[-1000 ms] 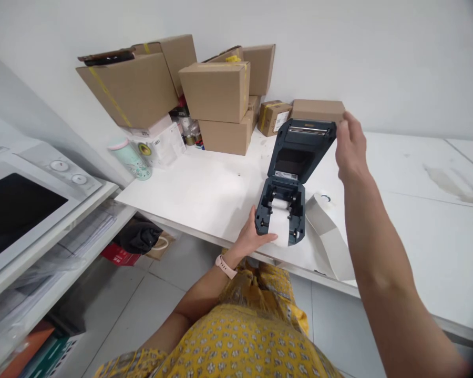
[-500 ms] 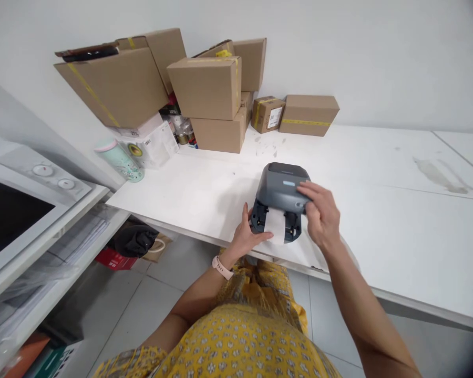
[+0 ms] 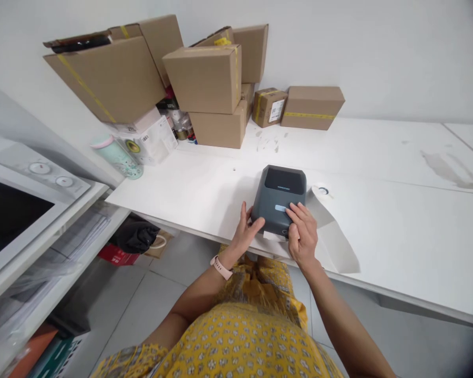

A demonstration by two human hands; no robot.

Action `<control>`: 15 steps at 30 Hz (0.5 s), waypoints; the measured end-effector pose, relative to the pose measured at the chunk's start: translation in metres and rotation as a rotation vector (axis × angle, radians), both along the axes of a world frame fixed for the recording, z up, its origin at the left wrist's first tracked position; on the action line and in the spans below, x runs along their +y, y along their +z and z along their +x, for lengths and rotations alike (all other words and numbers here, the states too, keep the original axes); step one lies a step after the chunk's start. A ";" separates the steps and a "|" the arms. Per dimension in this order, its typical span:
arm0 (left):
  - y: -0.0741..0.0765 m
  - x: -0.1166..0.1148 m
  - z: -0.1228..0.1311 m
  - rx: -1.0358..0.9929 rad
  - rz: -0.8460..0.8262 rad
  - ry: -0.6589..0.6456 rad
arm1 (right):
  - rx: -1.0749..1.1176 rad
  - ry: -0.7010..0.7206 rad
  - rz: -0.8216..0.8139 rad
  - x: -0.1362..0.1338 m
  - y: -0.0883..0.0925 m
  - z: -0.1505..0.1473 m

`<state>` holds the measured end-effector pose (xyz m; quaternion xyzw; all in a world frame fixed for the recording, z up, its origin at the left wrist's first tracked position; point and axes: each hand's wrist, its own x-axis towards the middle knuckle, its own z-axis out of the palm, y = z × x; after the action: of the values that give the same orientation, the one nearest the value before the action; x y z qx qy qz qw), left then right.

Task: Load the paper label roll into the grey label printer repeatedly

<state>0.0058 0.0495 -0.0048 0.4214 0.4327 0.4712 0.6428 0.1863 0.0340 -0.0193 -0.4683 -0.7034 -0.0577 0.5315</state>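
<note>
Head cam: label printer [image 3: 280, 197], dk grey, lid down, at near edge of white table [image 3: 398, 220]. L hand [image 3: 245, 231] spread, braced vs printer's left front corner, thumb on lid. R hand [image 3: 302, 236] flat, fingertips pressing lid front. White liner strip [image 3: 331, 231] just right of printer.

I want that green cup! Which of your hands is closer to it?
Left. The left hand rests against the printer on the side facing the green cup; the right hand presses the printer's front edge, farther from the cup.
</note>
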 end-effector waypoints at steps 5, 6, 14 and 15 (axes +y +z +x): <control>-0.004 0.010 0.012 -0.019 -0.052 0.108 | 0.087 -0.018 0.050 0.006 -0.007 -0.008; -0.005 0.012 0.014 -0.004 -0.037 0.110 | 0.103 -0.025 0.053 0.007 -0.009 -0.009; -0.006 0.014 0.007 0.118 0.053 0.072 | 0.144 -0.011 0.040 0.007 -0.011 -0.006; -0.005 0.009 0.003 0.140 0.045 0.089 | 0.155 0.012 -0.006 0.004 -0.006 -0.004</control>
<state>0.0090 0.0583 -0.0102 0.4480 0.4843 0.4782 0.5798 0.1821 0.0381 -0.0253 -0.4687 -0.6631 -0.0162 0.5834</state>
